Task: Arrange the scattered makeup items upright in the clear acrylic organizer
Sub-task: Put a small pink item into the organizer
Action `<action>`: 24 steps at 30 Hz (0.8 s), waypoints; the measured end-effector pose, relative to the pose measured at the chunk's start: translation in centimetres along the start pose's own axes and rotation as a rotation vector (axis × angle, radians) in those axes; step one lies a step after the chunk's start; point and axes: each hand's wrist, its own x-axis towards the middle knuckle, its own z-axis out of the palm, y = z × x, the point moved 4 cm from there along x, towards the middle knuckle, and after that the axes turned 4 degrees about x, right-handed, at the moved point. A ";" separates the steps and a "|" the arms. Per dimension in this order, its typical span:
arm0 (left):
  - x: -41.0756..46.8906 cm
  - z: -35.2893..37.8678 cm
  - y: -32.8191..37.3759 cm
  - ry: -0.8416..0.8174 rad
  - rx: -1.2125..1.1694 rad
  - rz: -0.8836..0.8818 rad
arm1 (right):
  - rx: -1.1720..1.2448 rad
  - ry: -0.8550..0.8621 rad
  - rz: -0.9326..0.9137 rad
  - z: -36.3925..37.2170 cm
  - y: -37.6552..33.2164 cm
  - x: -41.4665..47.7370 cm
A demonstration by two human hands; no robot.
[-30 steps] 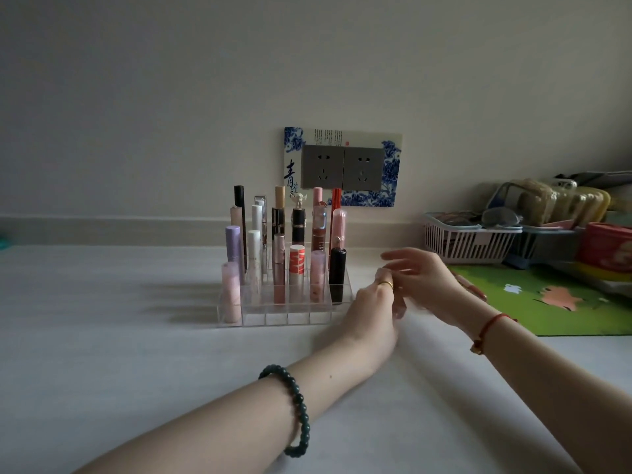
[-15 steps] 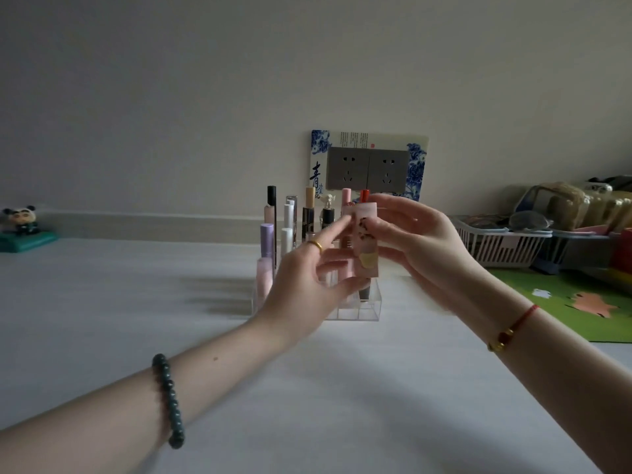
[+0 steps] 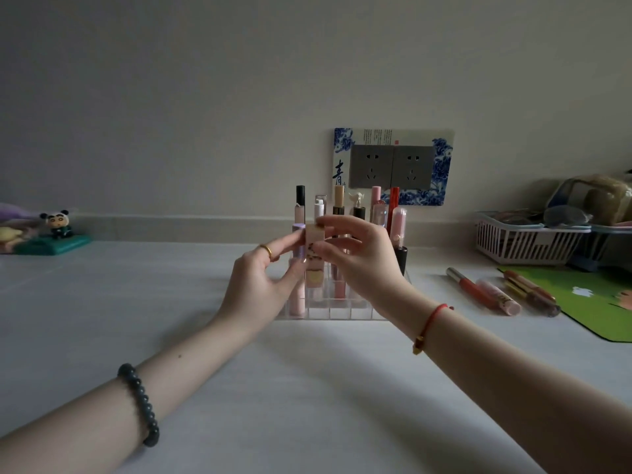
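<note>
Pink tube [image 3: 314,268] at my clear organizer [image 3: 342,313]
I see it pinched upright in front; loose sticks [image 3: 492,297] lie flat to its right.

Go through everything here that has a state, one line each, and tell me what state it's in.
pink square tube: held upright, off the table.
left hand: pinches the tube.
right hand: grips the tube.
acrylic organizer: partly filled.
loose tubes: lying flat on the table.
wall sockets: nothing plugged in.
</note>
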 end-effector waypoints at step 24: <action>-0.9 0.1 -0.9 -0.057 0.020 0.029 | -0.238 0.049 -0.028 -0.1 1.6 -0.7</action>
